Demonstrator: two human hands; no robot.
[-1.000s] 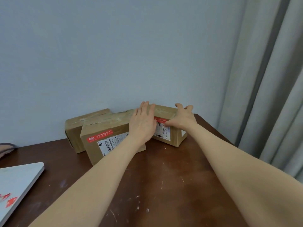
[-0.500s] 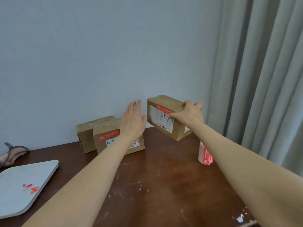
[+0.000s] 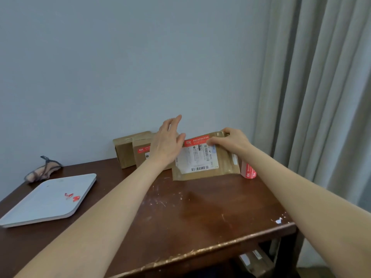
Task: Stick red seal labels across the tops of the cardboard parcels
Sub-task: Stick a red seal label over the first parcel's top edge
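The front parcel (image 3: 226,165) is seen in brown, banded by a red seal label (image 3: 197,140); its white sticker (image 3: 192,159) is barcoded black; the dark-brown bench (image 3: 200,209) is flecked white.

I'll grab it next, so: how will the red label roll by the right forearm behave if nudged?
The red label roll, beside the parcel, looks like a narrow cylinder standing on end, so a sideways nudge would probably tip it. Once down, it would likely roll, and the table edge seems close there.
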